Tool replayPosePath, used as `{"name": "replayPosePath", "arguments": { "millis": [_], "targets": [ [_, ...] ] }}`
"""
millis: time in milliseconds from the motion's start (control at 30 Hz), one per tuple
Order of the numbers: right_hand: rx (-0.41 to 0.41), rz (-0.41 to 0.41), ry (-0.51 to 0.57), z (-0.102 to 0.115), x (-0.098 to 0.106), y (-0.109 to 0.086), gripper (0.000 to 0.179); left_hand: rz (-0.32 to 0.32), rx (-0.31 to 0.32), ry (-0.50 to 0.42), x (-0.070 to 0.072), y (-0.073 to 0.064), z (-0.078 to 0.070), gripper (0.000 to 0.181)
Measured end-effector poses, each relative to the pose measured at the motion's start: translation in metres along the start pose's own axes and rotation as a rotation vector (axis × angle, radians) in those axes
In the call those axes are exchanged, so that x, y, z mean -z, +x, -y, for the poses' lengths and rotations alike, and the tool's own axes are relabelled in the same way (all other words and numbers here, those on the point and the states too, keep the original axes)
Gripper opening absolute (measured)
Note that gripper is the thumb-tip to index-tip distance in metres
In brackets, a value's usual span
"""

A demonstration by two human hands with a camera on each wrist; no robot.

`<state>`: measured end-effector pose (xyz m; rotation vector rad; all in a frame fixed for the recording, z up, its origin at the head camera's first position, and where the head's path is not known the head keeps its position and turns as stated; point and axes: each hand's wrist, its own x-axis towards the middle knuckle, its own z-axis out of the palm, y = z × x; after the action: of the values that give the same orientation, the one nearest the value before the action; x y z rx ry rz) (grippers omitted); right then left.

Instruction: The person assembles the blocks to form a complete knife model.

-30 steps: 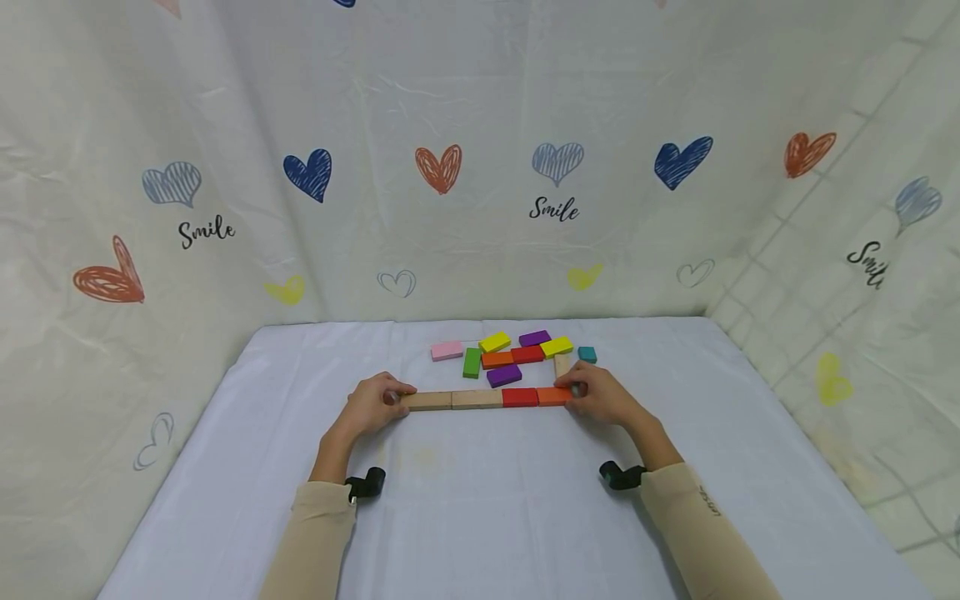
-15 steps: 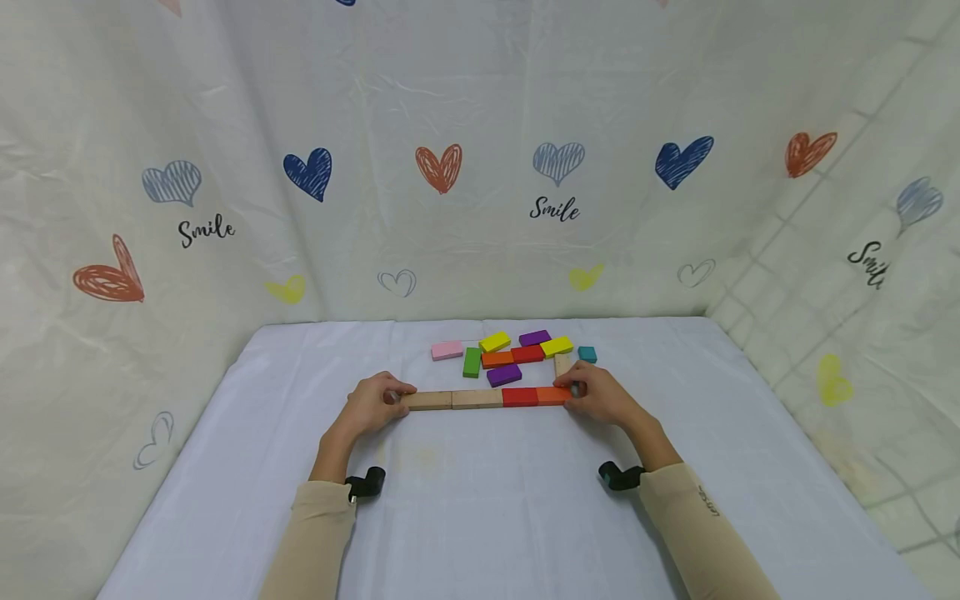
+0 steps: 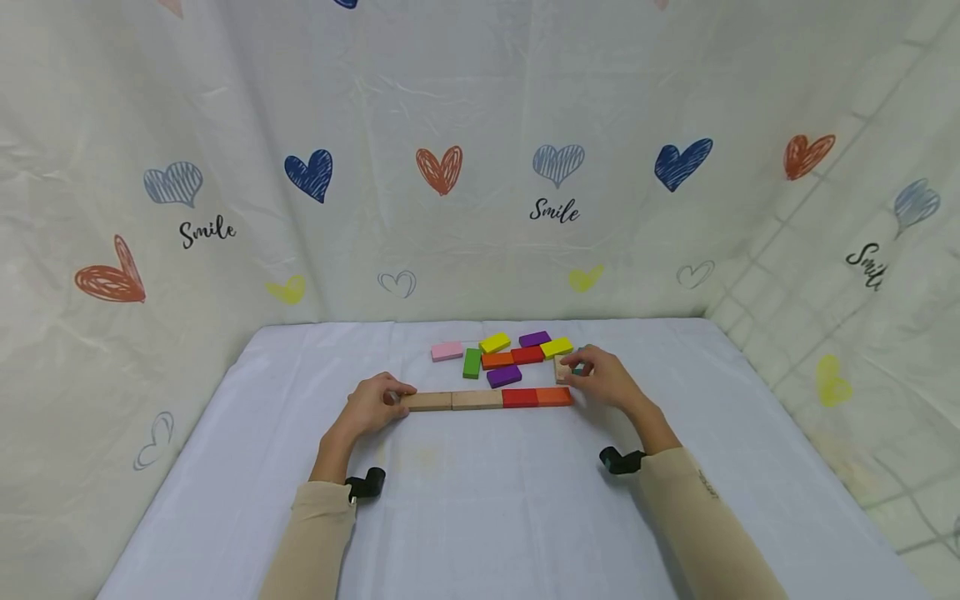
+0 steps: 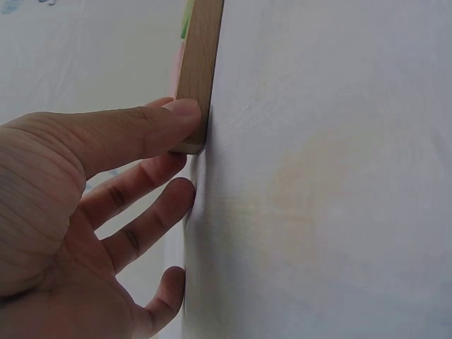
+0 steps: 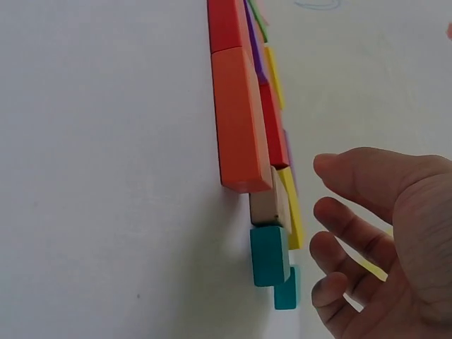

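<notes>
On the white-covered table lies a straight row of blocks: a plain wooden block (image 3: 429, 402) at the left end, a second wooden block (image 3: 477, 400), a red block (image 3: 520, 398) and an orange block (image 3: 554, 397). My left hand (image 3: 373, 403) pinches the row's left end; in the left wrist view the thumb (image 4: 185, 109) presses the wooden block's (image 4: 201, 63) near side. Above the table, just behind the orange block, is my right hand (image 3: 606, 380), its fingers loosely bent around nothing. A loose wooden block (image 5: 265, 206) and a teal block (image 5: 268, 256) sit nearby.
Behind the row lie several loose blocks, among them a pink block (image 3: 447, 351), a green block (image 3: 472, 363), a purple block (image 3: 504, 377) and a yellow block (image 3: 557, 347). A patterned curtain (image 3: 487, 250) hangs past the table's far edge.
My right hand has let go of the orange block's end and moved up and back toward the loose blocks. The left hand and the row stay put.
</notes>
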<state>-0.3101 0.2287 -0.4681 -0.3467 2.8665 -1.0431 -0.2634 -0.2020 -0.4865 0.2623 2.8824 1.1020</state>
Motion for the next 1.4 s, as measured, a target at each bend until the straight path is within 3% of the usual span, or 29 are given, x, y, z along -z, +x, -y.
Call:
{"name": "replayPosePath", "arguments": {
  "millis": [200,367,533,867,1400],
  "targets": [
    [0.000,0.023,0.041,0.006,-0.001,0.014,0.035,-0.001,-0.005,-0.005,0.000,0.000,0.001,0.033],
    [0.048,0.065,0.068,0.012,-0.010,0.027,0.034,-0.001,-0.005,-0.005,-0.001,0.000,0.001,0.033],
    [0.061,0.099,0.013,0.024,-0.023,0.036,0.033,-0.002,0.000,0.002,-0.001,0.000,0.001,0.033],
    [0.062,0.135,0.013,0.038,-0.044,0.045,0.034,0.000,0.008,0.022,-0.002,0.002,0.003,0.034],
    [0.052,0.168,-0.003,0.047,-0.055,0.045,0.037,0.006,-0.002,0.010,-0.001,0.001,0.003,0.033]
  ]
}}
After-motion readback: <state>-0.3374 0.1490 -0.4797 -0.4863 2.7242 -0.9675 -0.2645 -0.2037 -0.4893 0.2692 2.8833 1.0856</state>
